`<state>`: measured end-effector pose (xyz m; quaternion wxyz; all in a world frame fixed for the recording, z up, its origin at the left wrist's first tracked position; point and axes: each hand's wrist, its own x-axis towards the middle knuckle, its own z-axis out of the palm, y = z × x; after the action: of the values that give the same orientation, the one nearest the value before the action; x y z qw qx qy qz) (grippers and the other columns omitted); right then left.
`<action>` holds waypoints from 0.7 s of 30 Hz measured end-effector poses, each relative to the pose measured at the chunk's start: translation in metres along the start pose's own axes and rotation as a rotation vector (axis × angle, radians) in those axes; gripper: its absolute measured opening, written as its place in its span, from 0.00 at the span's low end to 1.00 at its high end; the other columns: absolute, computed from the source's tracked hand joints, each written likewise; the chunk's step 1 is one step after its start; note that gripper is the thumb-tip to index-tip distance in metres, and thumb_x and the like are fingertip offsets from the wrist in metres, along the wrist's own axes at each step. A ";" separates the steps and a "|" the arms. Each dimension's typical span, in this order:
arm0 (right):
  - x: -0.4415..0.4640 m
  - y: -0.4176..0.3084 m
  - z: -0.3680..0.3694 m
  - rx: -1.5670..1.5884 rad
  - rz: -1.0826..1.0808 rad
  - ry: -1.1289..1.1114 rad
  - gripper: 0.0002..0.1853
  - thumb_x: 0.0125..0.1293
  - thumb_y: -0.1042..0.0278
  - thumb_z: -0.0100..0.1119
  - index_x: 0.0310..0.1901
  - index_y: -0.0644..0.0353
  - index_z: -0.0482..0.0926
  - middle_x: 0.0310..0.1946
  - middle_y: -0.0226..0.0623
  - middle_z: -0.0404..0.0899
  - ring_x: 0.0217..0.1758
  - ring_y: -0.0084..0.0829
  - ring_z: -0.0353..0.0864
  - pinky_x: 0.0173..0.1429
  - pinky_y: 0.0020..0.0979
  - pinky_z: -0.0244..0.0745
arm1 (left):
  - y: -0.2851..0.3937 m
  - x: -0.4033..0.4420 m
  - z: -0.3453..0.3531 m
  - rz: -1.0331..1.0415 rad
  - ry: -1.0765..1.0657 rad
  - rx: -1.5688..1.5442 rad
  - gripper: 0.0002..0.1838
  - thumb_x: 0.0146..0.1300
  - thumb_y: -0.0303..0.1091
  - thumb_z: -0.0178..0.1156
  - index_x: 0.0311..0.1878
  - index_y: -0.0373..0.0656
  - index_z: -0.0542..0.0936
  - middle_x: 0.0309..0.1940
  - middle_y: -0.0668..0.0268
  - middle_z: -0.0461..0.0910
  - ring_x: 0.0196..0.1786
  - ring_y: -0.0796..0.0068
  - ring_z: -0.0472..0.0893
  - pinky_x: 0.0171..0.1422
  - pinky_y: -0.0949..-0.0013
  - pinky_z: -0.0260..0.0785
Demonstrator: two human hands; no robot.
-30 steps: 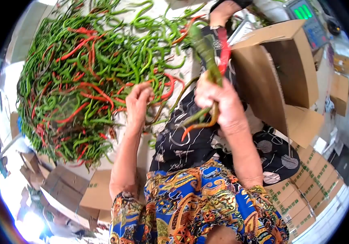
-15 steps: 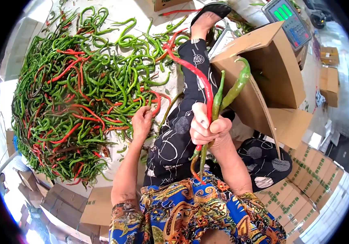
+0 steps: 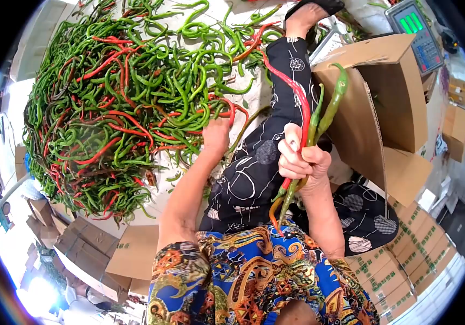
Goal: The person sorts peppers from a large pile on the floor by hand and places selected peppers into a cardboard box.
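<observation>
Sitting on a pale floor, stretching 1 leg toward the far side and bending the other to the right. Facing a wide heap of green and red peppers on the left, spreading loosely toward the far middle. Having an open box just to the right, a scale with a green-lit display at far right, stacked cartons at near right and more boxes at near left.

Holding a bunch upright above the lap, between heap and box: at least 3 peppers, 1 long, glossy, red and slightly bowed, 2 green with curving upper ends, and showing an orange-red tip below the fist. Clenching the fingers of the right hand around the bunch. Reaching the left hand to the heap's right edge, beside red peppers, hiding its fingertips; cannot tell whether grasping any.
</observation>
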<state>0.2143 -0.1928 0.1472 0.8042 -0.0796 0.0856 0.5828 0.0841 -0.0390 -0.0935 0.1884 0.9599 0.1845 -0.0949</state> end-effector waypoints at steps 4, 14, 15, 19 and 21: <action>0.000 -0.003 -0.013 -0.014 -0.041 0.094 0.12 0.59 0.74 0.58 0.44 0.68 0.73 0.30 0.35 0.72 0.23 0.16 0.66 0.25 0.17 0.64 | 0.002 -0.009 -0.105 -0.258 0.160 -0.684 0.08 0.61 0.32 0.61 0.40 0.37 0.80 0.27 0.61 0.81 0.29 0.68 0.80 0.35 0.65 0.71; 0.023 0.025 0.011 -0.513 -0.077 0.316 0.32 0.53 0.72 0.57 0.63 0.72 0.67 0.62 0.50 0.70 0.67 0.39 0.70 0.73 0.36 0.60 | 0.037 -0.042 -0.252 -0.179 0.212 -1.191 0.08 0.63 0.26 0.60 0.44 0.37 0.82 0.45 0.64 0.77 0.47 0.77 0.76 0.52 0.73 0.69; 0.025 0.028 0.011 -0.534 -0.034 0.260 0.32 0.55 0.72 0.58 0.63 0.71 0.67 0.61 0.49 0.71 0.67 0.38 0.70 0.73 0.36 0.60 | 0.043 -0.036 -0.250 -0.055 0.140 -1.193 0.08 0.63 0.26 0.61 0.44 0.37 0.82 0.45 0.63 0.77 0.46 0.76 0.77 0.52 0.73 0.69; 0.028 0.034 0.008 -0.565 -0.160 0.384 0.28 0.62 0.76 0.61 0.63 0.65 0.66 0.58 0.40 0.74 0.62 0.30 0.73 0.67 0.31 0.65 | 0.080 -0.017 -0.248 -0.243 0.090 -1.479 0.08 0.63 0.28 0.63 0.44 0.38 0.82 0.43 0.65 0.78 0.45 0.77 0.77 0.50 0.74 0.69; 0.032 0.042 0.009 -0.644 -0.247 0.532 0.27 0.62 0.77 0.61 0.64 0.64 0.66 0.58 0.35 0.74 0.59 0.25 0.73 0.64 0.28 0.67 | 0.090 -0.012 -0.216 -0.169 0.177 -1.441 0.09 0.65 0.30 0.62 0.44 0.37 0.82 0.42 0.66 0.77 0.45 0.79 0.75 0.51 0.73 0.68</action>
<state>0.1843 -0.1486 0.1475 0.7520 -0.4833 0.0933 0.4384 0.1322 -0.0352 0.1356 0.7497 0.5841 0.2893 0.1139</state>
